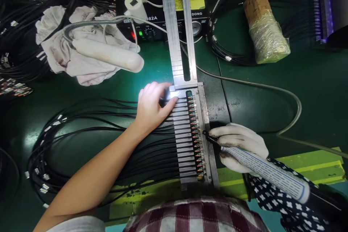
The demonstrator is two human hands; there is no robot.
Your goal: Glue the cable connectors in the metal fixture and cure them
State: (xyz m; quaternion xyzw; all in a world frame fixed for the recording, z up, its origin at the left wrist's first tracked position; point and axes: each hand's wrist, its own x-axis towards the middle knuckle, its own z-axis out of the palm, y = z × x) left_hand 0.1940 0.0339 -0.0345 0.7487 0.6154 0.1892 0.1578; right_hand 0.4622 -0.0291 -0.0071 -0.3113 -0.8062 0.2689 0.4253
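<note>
A long metal jig [187, 168] lies upright in the view, with a row of black cables [160, 141] set side by side in its slots. Small connectors with coloured wire ends [196, 141] line its right part. My bare left hand [154, 103] grips the jig's upper left edge, thumb on the top face and forefinger by the corner. In a white glove, my right hand [241, 145] is closed around a dispensing syringe [268, 172] with a printed label. The syringe's fine tip points at the connectors near the middle of the row, close to them; contact is unclear.
A lit white lamp [108, 54] hangs at upper left over crumpled cloths [62, 50]. Behind stands a black dispenser controller [149, 30]. A wrapped block [268, 29] and a hose [252, 81] lie right; coiled cables [40, 159] lie left.
</note>
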